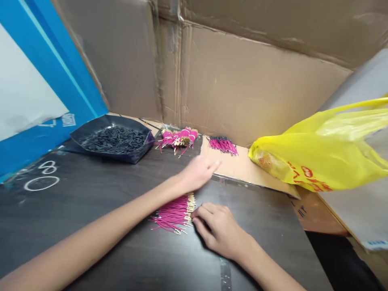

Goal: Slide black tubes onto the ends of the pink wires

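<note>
Pink wires [175,213] with gold tips lie in a loose, roughly parallel bunch on the dark surface [91,210], near the middle, between the two forearms.

Head view: right hand [220,232] rests on the surface just right of the bunch, fingers curled, fingertips [197,216] touching the gold-tipped ends; not closed round anything. Left hand [198,173] is stretched forward above the surface, beyond the bunch, fingers flat and together, palm down, holding nothing; motion blur hides any contact with the surface.

Farther back: a dark tray [91,131] of small black pieces at left; a heap of pink-and-gold parts [178,138] beside it; a second small bundle of pink wires [223,144] on a cardboard sheet [242,165]. Cardboard wall [242,81] behind. Yellow plastic bag [321,157] at right, blue-and-white panel [36,89] at left.

Handling, by judgement: the wires look thin, very light, bendable, and prone to scatter or roll. Best gathered by pinching the whole bunch across its middle, or squaring the gold ends first with the fingertips; single strands would need a fine pinch
</note>
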Demonstrator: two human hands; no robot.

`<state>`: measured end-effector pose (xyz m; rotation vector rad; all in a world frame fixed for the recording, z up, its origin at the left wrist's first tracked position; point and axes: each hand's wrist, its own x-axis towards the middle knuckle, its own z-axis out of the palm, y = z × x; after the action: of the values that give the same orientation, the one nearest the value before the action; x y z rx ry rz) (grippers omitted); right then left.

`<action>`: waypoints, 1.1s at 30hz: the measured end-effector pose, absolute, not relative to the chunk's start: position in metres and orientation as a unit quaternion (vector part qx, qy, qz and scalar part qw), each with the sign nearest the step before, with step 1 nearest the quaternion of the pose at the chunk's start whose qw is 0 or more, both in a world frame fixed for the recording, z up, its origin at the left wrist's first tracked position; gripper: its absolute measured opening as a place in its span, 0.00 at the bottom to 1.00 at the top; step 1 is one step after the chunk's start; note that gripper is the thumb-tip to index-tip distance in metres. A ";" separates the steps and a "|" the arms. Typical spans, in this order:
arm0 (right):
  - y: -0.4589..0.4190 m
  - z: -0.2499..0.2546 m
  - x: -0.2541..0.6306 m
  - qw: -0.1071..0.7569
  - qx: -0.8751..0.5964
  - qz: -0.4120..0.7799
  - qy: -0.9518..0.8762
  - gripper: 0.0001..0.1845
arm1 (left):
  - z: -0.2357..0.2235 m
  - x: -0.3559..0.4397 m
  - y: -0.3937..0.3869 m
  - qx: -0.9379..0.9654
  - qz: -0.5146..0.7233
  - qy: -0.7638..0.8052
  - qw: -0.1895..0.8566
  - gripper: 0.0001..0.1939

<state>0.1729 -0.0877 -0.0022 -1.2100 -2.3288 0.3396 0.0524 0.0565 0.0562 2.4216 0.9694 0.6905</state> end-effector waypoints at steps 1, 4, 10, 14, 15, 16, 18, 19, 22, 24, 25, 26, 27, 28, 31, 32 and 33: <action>-0.087 -0.001 0.173 0.270 -0.426 0.113 -0.856 0.07 | 0.043 0.061 0.049 0.897 0.217 0.320 0.214 0.30; -0.085 0.003 0.176 0.389 -0.371 0.073 -0.840 0.05 | 0.011 0.076 0.035 0.944 0.134 0.245 0.176 0.27; -0.084 0.006 0.177 0.484 -0.344 0.017 -0.804 0.06 | -0.006 0.081 0.038 0.973 0.063 0.207 0.087 0.24; -0.082 0.002 0.177 0.461 -0.356 0.023 -0.813 0.05 | -0.003 0.082 0.044 0.971 0.060 0.223 0.065 0.26; -0.082 0.001 0.176 0.455 -0.359 0.025 -0.814 0.06 | -0.002 0.082 0.045 0.969 0.066 0.227 0.065 0.26; -0.081 0.000 0.176 0.450 -0.363 0.028 -0.816 0.06 | -0.001 0.082 0.045 0.968 0.073 0.230 0.069 0.27; -0.082 0.000 0.177 0.437 -0.374 0.037 -0.817 0.06 | 0.001 0.081 0.046 0.966 0.092 0.228 0.085 0.26; -0.082 0.000 0.177 0.430 -0.380 0.042 -0.818 0.07 | 0.003 0.079 0.047 0.964 0.103 0.223 0.097 0.25; -0.082 0.001 0.180 0.415 -0.395 0.059 -0.817 0.07 | 0.014 0.070 0.051 0.958 0.136 0.206 0.147 0.24; -0.082 0.001 0.182 0.414 -0.407 0.065 -0.812 0.08 | 0.025 0.061 0.055 0.948 0.158 0.203 0.190 0.26; -0.081 0.001 0.183 0.415 -0.414 0.066 -0.807 0.08 | 0.031 0.056 0.056 0.940 0.170 0.206 0.213 0.26; -0.080 0.001 0.185 0.418 -0.423 0.066 -0.801 0.08 | 0.036 0.049 0.057 0.931 0.184 0.212 0.234 0.25; -0.079 0.001 0.186 0.423 -0.434 0.066 -0.793 0.08 | 0.041 0.043 0.058 0.921 0.197 0.221 0.252 0.24; -0.078 0.001 0.188 0.428 -0.446 0.066 -0.784 0.08 | 0.045 0.036 0.058 0.911 0.211 0.232 0.268 0.24; -0.074 0.003 0.194 0.446 -0.487 0.064 -0.748 0.08 | 0.047 0.013 0.057 0.864 0.250 0.264 0.347 0.23; -0.073 0.003 0.196 0.451 -0.500 0.063 -0.737 0.09 | 0.045 0.006 0.058 0.842 0.268 0.275 0.379 0.23; -0.072 0.003 0.198 0.455 -0.511 0.063 -0.726 0.09 | 0.041 -0.001 0.058 0.818 0.289 0.286 0.408 0.22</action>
<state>0.1981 -0.0719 0.0033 -1.2614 -1.7920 0.1558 -0.0008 0.0580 0.0411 2.0606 0.7201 0.7289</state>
